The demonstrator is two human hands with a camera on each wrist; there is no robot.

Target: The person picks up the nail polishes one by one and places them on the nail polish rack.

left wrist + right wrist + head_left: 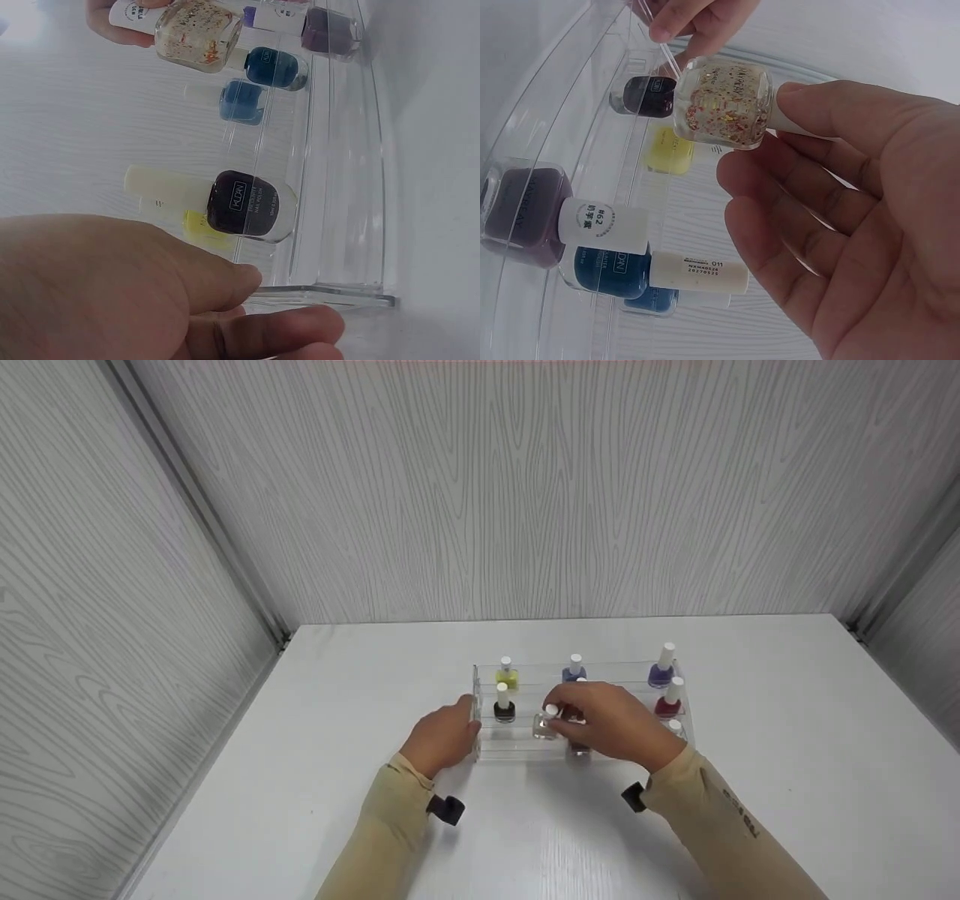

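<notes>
A clear acrylic tiered rack [517, 748] stands on the white table [787, 750] with several nail polish bottles on its steps. My right hand [553, 721] pinches the white cap of a clear glitter bottle [541, 727] [199, 34] [724, 101] and holds it just above the front step. My left hand [469, 725] [296, 300] pinches the rack's left end wall. A black bottle [504, 709] [251, 206] and a yellow one [507, 677] [667, 150] stand nearest that hand. A dark plum bottle [521, 217] sits below my right hand [780, 135].
A blue bottle [574, 670] and a purple one [663, 672] stand on the back step, a red one [668, 704] at the right of the middle step. Grey wood-grain walls [525, 495] close in the table at the back and both sides.
</notes>
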